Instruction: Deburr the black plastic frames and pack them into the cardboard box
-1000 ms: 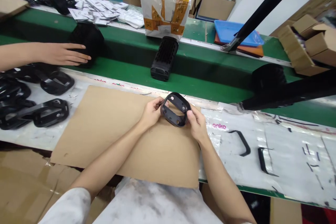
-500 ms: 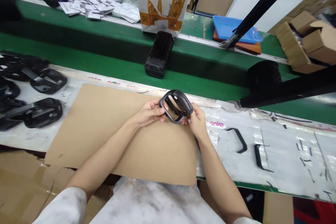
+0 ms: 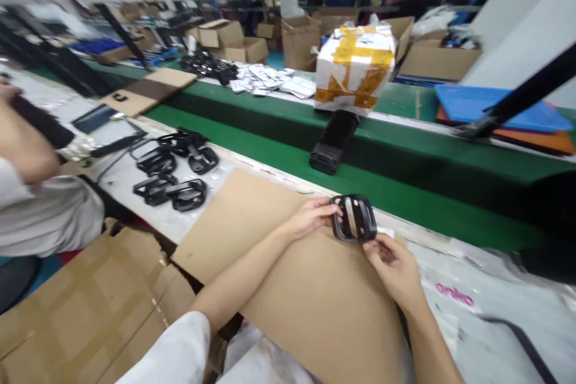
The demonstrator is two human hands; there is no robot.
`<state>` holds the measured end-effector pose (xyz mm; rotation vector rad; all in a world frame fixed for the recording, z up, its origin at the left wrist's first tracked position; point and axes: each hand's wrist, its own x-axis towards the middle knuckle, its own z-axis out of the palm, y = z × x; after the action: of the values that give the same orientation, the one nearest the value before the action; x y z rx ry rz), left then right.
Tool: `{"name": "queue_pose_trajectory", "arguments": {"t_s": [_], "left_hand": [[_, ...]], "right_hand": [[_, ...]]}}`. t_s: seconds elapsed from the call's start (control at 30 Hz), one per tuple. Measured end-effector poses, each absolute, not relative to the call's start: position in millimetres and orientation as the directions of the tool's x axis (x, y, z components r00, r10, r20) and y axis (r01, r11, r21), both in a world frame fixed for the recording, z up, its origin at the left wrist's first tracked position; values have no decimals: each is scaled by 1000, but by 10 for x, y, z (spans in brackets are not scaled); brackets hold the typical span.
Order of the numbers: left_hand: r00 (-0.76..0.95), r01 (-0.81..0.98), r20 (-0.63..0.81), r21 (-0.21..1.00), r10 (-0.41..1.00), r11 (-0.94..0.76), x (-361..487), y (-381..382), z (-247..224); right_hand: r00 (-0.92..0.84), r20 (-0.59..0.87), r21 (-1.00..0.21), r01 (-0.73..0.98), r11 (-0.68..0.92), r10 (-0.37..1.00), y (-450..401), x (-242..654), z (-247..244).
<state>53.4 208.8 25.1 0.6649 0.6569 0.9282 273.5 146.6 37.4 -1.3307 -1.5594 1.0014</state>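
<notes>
A black plastic frame [image 3: 360,219] with rounded corners and long slots is held up over the brown cardboard sheet [image 3: 252,216]. My left hand [image 3: 317,216] grips its left side, the thumb and fingers closed on the rim. At the frame's lower right corner is my right hand [image 3: 393,261], its fingers curled and their tips against the edge. Several similar black frames [image 3: 189,194] lie in a group on the bench to the left.
A black slotted box-shaped part [image 3: 333,143] lies on the green conveyor [image 3: 279,153]. Behind it stands a taped white box [image 3: 355,66], with a blue tray [image 3: 499,108] to its right. A co-worker's arm [image 3: 27,138] shows at the left. A black strip [image 3: 522,336] lies at the right.
The view has swung left and up, bringing a co-worker into sight. The frame has turned in my hands, and my right hand has shifted to its lower corner.
</notes>
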Motion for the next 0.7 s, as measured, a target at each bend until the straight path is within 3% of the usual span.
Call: {"name": "queue_pose_trajectory", "arguments": {"t_s": [0.13,0.2,0.3,0.4,0.57,0.7], "left_hand": [[468,-513,-269,693,842,507,553,2114,252],[434,-461,-271,752,859,470,510,2093,376],[373,-295,-145,918,916,266,287,1971,719],[265,-137,7,990,964,31,-165,1764,1085],[-147,218,154,969,977,-120,-1254,1535,1381],[-532,383,292,920,795,-81,-2102,1580,1409]], "right_hand": [[-197,198,-825,496,272,960,1466,2728,325],[-162,186,-825,509,243,969,1479,2735,287],[-106,85,-841,526,128,991,1517,2780,220],[-85,-14,-832,554,36,996,1564,2855,141],[-114,-44,-827,561,28,992,1622,2933,39],[-103,-26,-857,515,31,994,1644,2895,58]]}}
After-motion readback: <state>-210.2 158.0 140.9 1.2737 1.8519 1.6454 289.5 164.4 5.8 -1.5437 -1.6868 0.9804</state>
